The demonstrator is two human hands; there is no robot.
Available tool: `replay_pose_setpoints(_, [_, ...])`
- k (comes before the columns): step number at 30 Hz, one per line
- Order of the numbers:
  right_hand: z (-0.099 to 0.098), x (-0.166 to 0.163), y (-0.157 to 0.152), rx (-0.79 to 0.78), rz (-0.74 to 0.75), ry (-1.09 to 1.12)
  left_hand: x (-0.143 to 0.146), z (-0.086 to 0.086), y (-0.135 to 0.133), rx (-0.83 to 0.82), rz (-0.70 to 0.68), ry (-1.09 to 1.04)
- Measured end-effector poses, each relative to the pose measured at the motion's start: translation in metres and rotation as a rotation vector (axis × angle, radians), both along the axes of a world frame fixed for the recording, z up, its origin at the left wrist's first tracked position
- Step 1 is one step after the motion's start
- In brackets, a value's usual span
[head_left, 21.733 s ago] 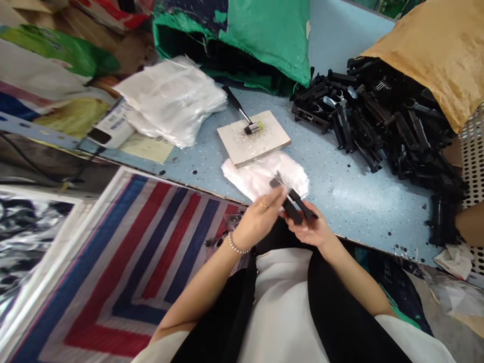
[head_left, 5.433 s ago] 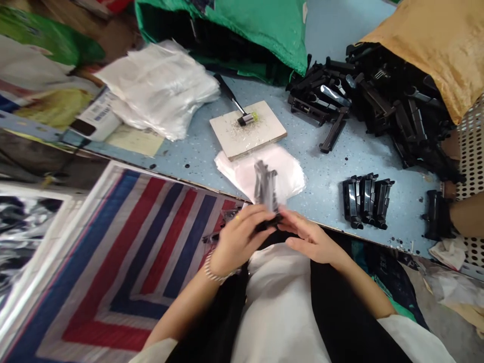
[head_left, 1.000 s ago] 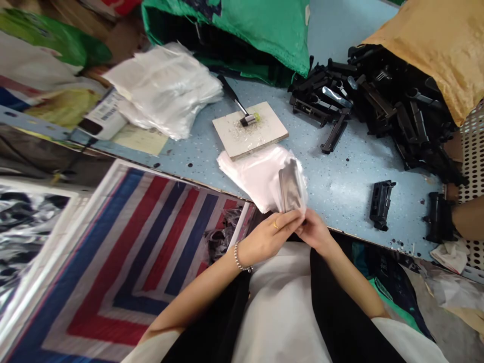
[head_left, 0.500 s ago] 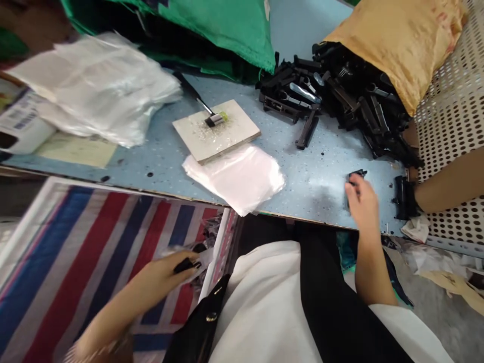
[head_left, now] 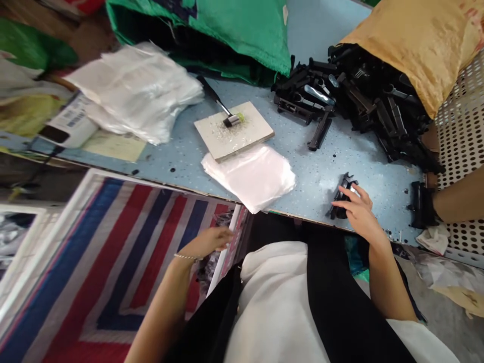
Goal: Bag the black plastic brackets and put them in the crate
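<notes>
My right hand (head_left: 357,210) rests near the front edge of the blue table (head_left: 325,169). Its fingers are curled round a single black plastic part (head_left: 341,194) that lies tilted there. Below the table edge, my left hand (head_left: 209,240) hovers over the rim of a red, white and blue striped woven bag (head_left: 124,252). Its fingers are stretched out and hold nothing. A flat stack of clear plastic bags (head_left: 251,176) lies on the table between my two hands.
A heap of black parts (head_left: 363,106) spills from a tan sack (head_left: 412,45) at the back right. A small hammer (head_left: 223,106) lies on a white board (head_left: 234,133). More clear bags (head_left: 139,103) sit back left, a green sack (head_left: 242,35) behind, and another person's arm (head_left: 457,199) at the right.
My left hand has let go of the bagged part over the striped bag and come up empty. My right hand has closed on the lone black part and tilted it.
</notes>
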State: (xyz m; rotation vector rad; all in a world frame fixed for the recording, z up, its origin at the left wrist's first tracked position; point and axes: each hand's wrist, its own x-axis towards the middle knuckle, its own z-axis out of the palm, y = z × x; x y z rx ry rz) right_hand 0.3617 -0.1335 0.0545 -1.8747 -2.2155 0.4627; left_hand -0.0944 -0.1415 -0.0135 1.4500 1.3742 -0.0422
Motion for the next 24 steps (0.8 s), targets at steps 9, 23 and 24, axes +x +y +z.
replay_pose_setpoints(9, [0.001,-0.014,-0.031,-0.105,-0.442,-0.169,0.131,0.043,0.078,0.890,-0.033,0.135])
replay_pose_setpoints(23, [-0.022,-0.101,-0.018,-1.177,-0.223,1.814,0.108,0.029,0.101,0.366,0.545,-0.538])
replay_pose_setpoints(24, [-0.028,-0.108,-0.019,-1.250,-0.277,1.869,0.106,0.027,0.101,0.375,0.549,-0.565])
